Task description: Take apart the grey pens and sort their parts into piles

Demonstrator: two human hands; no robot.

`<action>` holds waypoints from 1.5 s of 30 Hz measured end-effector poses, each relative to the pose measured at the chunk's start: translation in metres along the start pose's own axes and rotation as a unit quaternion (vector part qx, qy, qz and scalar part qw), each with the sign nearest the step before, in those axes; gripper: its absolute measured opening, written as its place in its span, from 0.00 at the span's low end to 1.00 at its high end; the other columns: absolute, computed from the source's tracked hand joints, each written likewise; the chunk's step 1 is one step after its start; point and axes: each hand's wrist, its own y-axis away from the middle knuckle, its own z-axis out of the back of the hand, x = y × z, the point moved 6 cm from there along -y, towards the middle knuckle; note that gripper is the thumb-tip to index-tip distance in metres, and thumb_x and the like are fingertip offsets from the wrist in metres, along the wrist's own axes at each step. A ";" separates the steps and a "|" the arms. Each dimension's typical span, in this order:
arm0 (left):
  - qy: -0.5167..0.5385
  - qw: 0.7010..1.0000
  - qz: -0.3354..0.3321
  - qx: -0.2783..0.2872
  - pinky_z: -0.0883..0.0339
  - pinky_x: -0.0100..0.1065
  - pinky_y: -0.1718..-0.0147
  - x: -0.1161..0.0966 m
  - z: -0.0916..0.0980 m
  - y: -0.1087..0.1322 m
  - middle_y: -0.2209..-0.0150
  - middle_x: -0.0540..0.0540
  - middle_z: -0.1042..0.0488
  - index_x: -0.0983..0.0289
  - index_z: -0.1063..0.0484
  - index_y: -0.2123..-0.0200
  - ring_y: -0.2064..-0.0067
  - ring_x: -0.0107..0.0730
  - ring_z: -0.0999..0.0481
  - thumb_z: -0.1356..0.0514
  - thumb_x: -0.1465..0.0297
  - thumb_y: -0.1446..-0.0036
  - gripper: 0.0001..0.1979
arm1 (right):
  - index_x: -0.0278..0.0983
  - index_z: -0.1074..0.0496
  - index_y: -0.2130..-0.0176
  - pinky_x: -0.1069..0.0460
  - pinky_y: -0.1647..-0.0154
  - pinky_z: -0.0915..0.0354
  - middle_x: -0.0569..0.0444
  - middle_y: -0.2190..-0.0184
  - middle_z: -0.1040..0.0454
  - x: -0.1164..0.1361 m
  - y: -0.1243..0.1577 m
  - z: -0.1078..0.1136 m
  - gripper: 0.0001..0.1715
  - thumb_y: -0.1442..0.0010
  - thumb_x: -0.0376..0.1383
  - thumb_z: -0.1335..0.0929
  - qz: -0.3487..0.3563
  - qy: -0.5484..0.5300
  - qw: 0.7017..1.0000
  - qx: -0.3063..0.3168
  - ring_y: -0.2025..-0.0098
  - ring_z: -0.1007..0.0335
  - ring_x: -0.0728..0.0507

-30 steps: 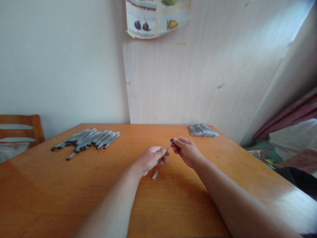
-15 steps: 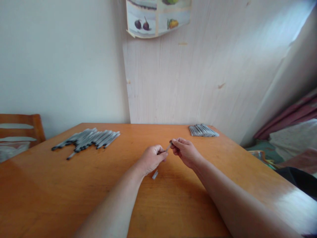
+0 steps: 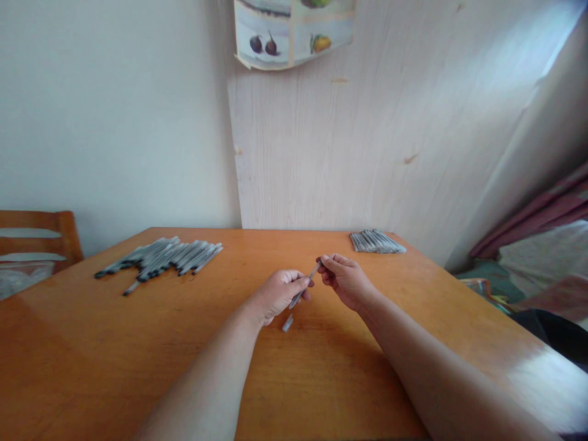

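A slim pen [image 3: 296, 298] is held at a slant between my two hands, over the middle of the table. My left hand [image 3: 283, 294] is closed around its barrel, with the lower end sticking out below the fingers. At the dark upper end, the fingertips of my right hand [image 3: 343, 277] pinch the pen. Just below my left hand, a small clear pen cap [image 3: 287, 323] lies on the wood. Fingers hide part of the barrel, and the detail at the dark end is too small to make out.
On the left of the wooden table [image 3: 138, 361] lies a spread pile of pens [image 3: 160, 257] with dark ends. A neater bundle of pens [image 3: 376, 241] rests at the back right. A chair [image 3: 68, 236] stands beyond the left edge, and a wall rises behind.
My left hand has shifted its hold slightly, and more of the pen's lower end now shows beneath it. The right hand has barely moved; the cap lies where it was.
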 end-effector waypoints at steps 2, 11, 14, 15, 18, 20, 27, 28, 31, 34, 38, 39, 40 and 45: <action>-0.007 1.000 -0.001 -0.005 0.45 0.29 0.76 0.001 0.000 0.000 0.72 0.54 0.26 0.67 0.28 0.62 0.75 0.25 0.35 0.42 0.57 0.44 0.18 | 0.34 0.30 0.69 0.54 0.76 0.47 0.54 0.74 0.29 -0.001 0.000 0.000 0.19 0.51 0.47 0.27 -0.002 0.002 1.000 0.002 0.77 0.41 0.52; -0.044 0.998 -0.038 -0.037 0.44 0.30 0.76 0.000 0.001 -0.001 0.74 0.54 0.27 0.64 0.28 0.70 0.74 0.27 0.34 0.40 0.58 0.46 0.14 | 0.35 0.31 0.72 0.54 0.78 0.48 0.55 0.76 0.30 -0.003 -0.001 -0.001 0.19 0.50 0.48 0.27 -0.005 0.020 1.000 0.004 0.78 0.42 0.53; -0.052 0.997 -0.046 -0.039 0.43 0.30 0.76 0.000 0.001 -0.001 0.74 0.54 0.27 0.64 0.28 0.71 0.74 0.28 0.33 0.39 0.58 0.47 0.14 | 0.35 0.31 0.72 0.54 0.78 0.48 0.55 0.76 0.31 -0.003 -0.001 -0.002 0.20 0.51 0.48 0.27 -0.006 0.026 1.000 0.000 0.78 0.42 0.53; -0.052 0.997 -0.043 -0.039 0.43 0.30 0.77 0.001 0.001 -0.002 0.74 0.54 0.27 0.64 0.28 0.70 0.74 0.28 0.34 0.39 0.58 0.47 0.14 | 0.35 0.31 0.71 0.54 0.78 0.48 0.55 0.76 0.31 -0.003 -0.001 -0.003 0.20 0.51 0.48 0.27 -0.005 0.026 1.000 -0.002 0.78 0.42 0.52; -0.046 0.997 -0.037 -0.049 0.44 0.29 0.77 0.002 0.004 -0.003 0.74 0.53 0.27 0.65 0.29 0.70 0.75 0.26 0.35 0.40 0.57 0.47 0.15 | 0.35 0.30 0.69 0.54 0.77 0.46 0.55 0.76 0.30 -0.003 0.000 -0.001 0.20 0.51 0.49 0.27 -0.002 0.016 1.000 -0.022 0.78 0.41 0.52; -0.033 0.996 -0.037 -0.069 0.44 0.29 0.77 0.001 0.009 -0.003 0.73 0.52 0.27 0.65 0.29 0.69 0.76 0.25 0.36 0.40 0.57 0.47 0.15 | 0.36 0.31 0.68 0.53 0.78 0.46 0.55 0.77 0.30 -0.003 0.001 0.002 0.20 0.50 0.49 0.28 -0.007 0.018 0.999 -0.040 0.79 0.40 0.51; 0.050 0.978 -0.054 -0.195 0.43 0.29 0.73 0.002 0.037 -0.005 0.72 0.54 0.25 0.65 0.29 0.68 0.74 0.25 0.34 0.37 0.56 0.50 0.17 | 0.37 0.33 0.73 0.54 0.80 0.48 0.57 0.80 0.32 -0.006 0.011 -0.017 0.14 0.46 0.45 0.31 -0.017 0.177 0.983 0.036 0.81 0.43 0.52; 0.057 0.975 -0.056 -0.209 0.43 0.29 0.73 0.002 0.040 -0.005 0.73 0.54 0.25 0.65 0.29 0.69 0.74 0.25 0.34 0.37 0.56 0.51 0.17 | 0.37 0.32 0.72 0.54 0.79 0.47 0.57 0.79 0.32 -0.007 0.015 -0.024 0.13 0.45 0.44 0.32 -0.013 0.211 0.975 0.067 0.80 0.42 0.52; 0.083 0.965 -0.046 -0.244 0.43 0.29 0.73 0.004 0.047 -0.005 0.73 0.54 0.25 0.65 0.29 0.70 0.75 0.24 0.35 0.36 0.56 0.53 0.17 | 0.37 0.28 0.69 0.54 0.74 0.43 0.56 0.74 0.29 -0.007 0.030 -0.047 0.06 0.44 0.37 0.33 0.041 0.326 0.928 0.172 0.74 0.37 0.50; 0.113 0.958 -0.030 -0.262 0.44 0.28 0.75 0.005 0.051 -0.004 0.73 0.54 0.25 0.65 0.29 0.69 0.76 0.24 0.35 0.35 0.57 0.53 0.17 | 0.38 0.25 0.63 0.53 0.67 0.40 0.53 0.65 0.28 -0.005 0.048 -0.068 0.09 0.45 0.32 0.33 0.123 0.433 0.856 0.256 0.67 0.34 0.49; 0.130 0.953 -0.018 -0.275 0.47 0.27 0.76 0.006 0.054 -0.002 0.74 0.54 0.24 0.65 0.29 0.68 0.77 0.22 0.35 0.36 0.58 0.53 0.16 | 0.39 0.24 0.62 0.53 0.64 0.41 0.52 0.63 0.29 -0.011 0.063 -0.081 0.11 0.47 0.31 0.32 0.155 0.525 0.766 0.339 0.63 0.35 0.47; 0.131 0.952 -0.018 -0.276 0.47 0.27 0.77 0.006 0.055 -0.002 0.74 0.54 0.24 0.65 0.29 0.68 0.77 0.22 0.35 0.36 0.58 0.53 0.16 | 0.39 0.24 0.63 0.53 0.64 0.41 0.52 0.64 0.29 -0.013 0.064 -0.082 0.10 0.47 0.31 0.32 0.151 0.537 0.753 0.348 0.63 0.35 0.46; 0.133 0.952 -0.018 -0.277 0.47 0.27 0.77 0.007 0.055 -0.003 0.73 0.54 0.24 0.66 0.29 0.68 0.77 0.22 0.35 0.36 0.58 0.53 0.16 | 0.39 0.24 0.64 0.53 0.64 0.42 0.52 0.64 0.29 -0.015 0.064 -0.082 0.09 0.46 0.31 0.33 0.146 0.546 0.748 0.348 0.63 0.35 0.46; 0.142 0.950 -0.021 -0.277 0.48 0.27 0.78 0.008 0.057 -0.003 0.73 0.54 0.24 0.66 0.29 0.68 0.77 0.21 0.35 0.35 0.59 0.53 0.16 | 0.36 0.25 0.65 0.54 0.67 0.44 0.50 0.65 0.28 -0.018 0.058 -0.078 0.07 0.45 0.32 0.34 0.129 0.567 0.752 0.311 0.66 0.36 0.48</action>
